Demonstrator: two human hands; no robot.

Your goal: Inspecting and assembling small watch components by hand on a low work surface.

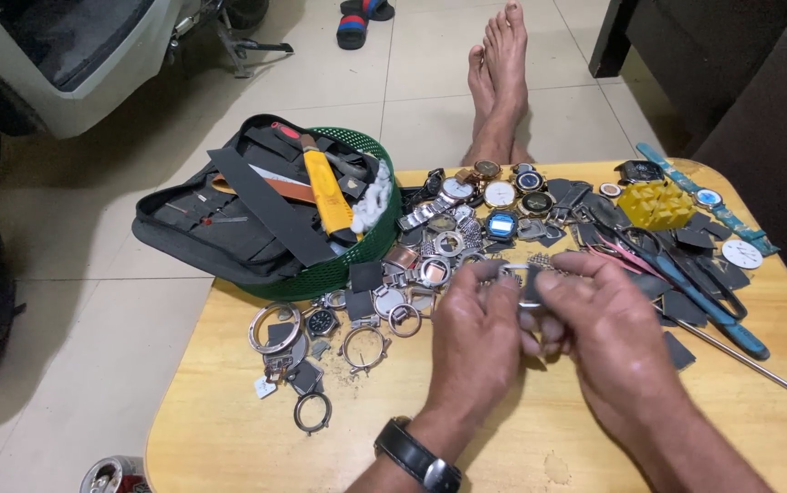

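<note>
I have both hands up over the middle of the wooden table, and between them is a small metal watch part, pale and squarish, which looks like a case or a bracelet end, though it is too hidden by fingers to be sure. My left hand, with a dark wristwatch on the wrist, is curled around the piece from the left, thumb and fingertips pinching it; my right hand is closed on its right side in the same way, so both are gripping the same part just above the tabletop. I judge this to be an inspection or fitting step: the piece is lifted clear of the heap and being turned or worked by hand, no tool picked up. The heap of watch cases and dials lies toward the far edge, loose metal rings toward the left edge beside the green basket with its black tool pouch, and the yellow case holder and blue-handled pliers toward the right edge. Any next move calls for one hand keeping a steady pinch while the other frees itself, since the tools lie well apart from my grip and the part is small enough to slip.
</note>
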